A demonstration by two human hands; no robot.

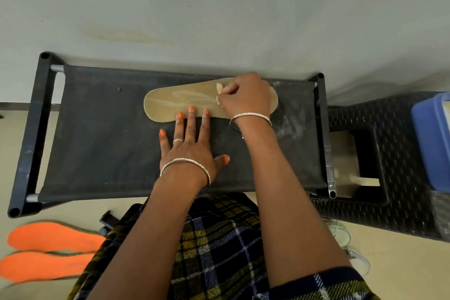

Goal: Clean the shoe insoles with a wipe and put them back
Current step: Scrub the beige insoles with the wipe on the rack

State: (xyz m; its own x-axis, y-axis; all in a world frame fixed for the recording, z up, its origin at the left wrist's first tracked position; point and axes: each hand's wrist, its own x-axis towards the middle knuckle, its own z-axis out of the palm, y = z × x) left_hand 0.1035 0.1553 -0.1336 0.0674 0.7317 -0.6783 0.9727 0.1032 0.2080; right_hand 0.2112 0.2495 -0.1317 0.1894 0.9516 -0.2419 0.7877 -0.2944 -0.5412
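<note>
One thin insole [170, 102], likely light and floppy, is best pinned at its edge, as the left hand [188, 151] does with straight fingers [191, 124] while the right hand [246, 98] grips the wipe [219, 87].

One head-worn camera, looking steeply down at close range.

It rides on the person's head, facing forward and down: the left hand [190, 146] and right hand [246, 97] sit mid-frame over the black fabric stand [97, 129] right in front, the pale wall [219, 7] fills the top, the plaid lap [219, 251] the bottom, and the wide lens bows the edges.
</note>
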